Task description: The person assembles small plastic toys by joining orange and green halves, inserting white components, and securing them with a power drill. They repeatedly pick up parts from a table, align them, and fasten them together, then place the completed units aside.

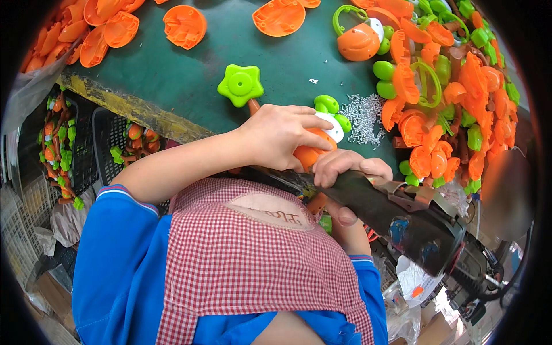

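Note:
My left hand (276, 135) is closed on an orange plastic toy (310, 154) at the table's near edge, fingers spread over its top. The toy has a white part (330, 125) with green knobs (326, 104) on its far side. A green star (240, 84) on a brown stick sticks out past my left hand. My right hand (339, 167) is wrapped round a long black tool (397, 221) with a metal lever, like a power screwdriver. Its fingertips lie close beside the toy; the tool's tip is hidden. Small silver screws (365, 118) lie heaped just beyond.
Orange shells (121, 29) are piled at the far left; single shells (185, 27) lie along the far side. A large heap of orange and green toy parts (460, 92) fills the right. Black crates (109, 129) with toys stand below the table's worn yellow edge (138, 112).

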Demonstrator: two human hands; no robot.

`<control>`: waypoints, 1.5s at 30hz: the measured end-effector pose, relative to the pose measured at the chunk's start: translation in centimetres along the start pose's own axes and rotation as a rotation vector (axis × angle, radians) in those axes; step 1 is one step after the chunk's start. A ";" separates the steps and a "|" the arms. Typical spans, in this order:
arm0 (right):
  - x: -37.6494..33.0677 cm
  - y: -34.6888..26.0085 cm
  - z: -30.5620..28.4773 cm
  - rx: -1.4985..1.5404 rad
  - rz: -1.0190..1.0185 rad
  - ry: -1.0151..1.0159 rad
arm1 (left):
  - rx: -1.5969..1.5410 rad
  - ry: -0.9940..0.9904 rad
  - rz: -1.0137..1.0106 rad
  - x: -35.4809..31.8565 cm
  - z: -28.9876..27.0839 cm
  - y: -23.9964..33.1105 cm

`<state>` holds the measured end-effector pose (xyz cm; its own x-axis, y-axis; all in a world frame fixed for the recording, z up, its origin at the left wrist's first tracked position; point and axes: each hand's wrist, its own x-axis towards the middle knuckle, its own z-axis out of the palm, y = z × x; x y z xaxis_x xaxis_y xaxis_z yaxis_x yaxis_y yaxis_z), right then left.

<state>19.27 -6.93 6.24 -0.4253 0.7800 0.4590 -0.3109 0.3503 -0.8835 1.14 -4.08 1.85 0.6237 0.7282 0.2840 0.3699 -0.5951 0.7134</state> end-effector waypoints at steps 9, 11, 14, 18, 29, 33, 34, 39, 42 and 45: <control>1.6 -1.6 -1.0 0.112 0.231 0.066 | -0.015 -0.009 0.024 0.2 -0.3 -0.5; 2.5 -1.7 -2.3 0.125 0.111 0.207 | 0.009 -0.060 0.005 0.1 -0.7 0.0; 3.7 1.0 -6.1 -0.011 -0.123 0.478 | -0.014 -0.025 0.058 0.7 -0.9 0.8; 4.3 5.8 -8.0 -0.201 -0.173 0.620 | -0.003 0.053 0.045 2.4 -1.2 0.2; 3.5 2.5 -8.4 -0.143 -0.114 0.649 | 0.113 0.111 0.030 10.3 2.9 -3.1; 3.7 0.6 -7.6 -0.221 -0.265 0.631 | 0.184 0.111 0.159 11.0 3.4 -3.7; 3.8 0.3 -7.6 -0.255 -0.238 0.640 | 0.203 0.118 0.168 11.2 3.4 -3.7; 3.5 -0.5 -7.6 -0.151 -0.234 0.576 | -0.056 0.121 0.085 10.3 1.8 -3.0; 3.4 -0.9 -6.3 0.059 -0.304 0.512 | -0.130 0.215 0.072 7.3 0.4 -1.1; 3.7 -1.0 -4.8 0.108 -0.288 0.467 | -0.107 0.316 0.204 5.8 0.8 -1.0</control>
<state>22.10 -1.87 8.35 0.1039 0.8160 0.5686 -0.4546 0.5475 -0.7026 5.00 0.46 2.28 0.4278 0.6775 0.5983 0.1763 -0.7117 0.6799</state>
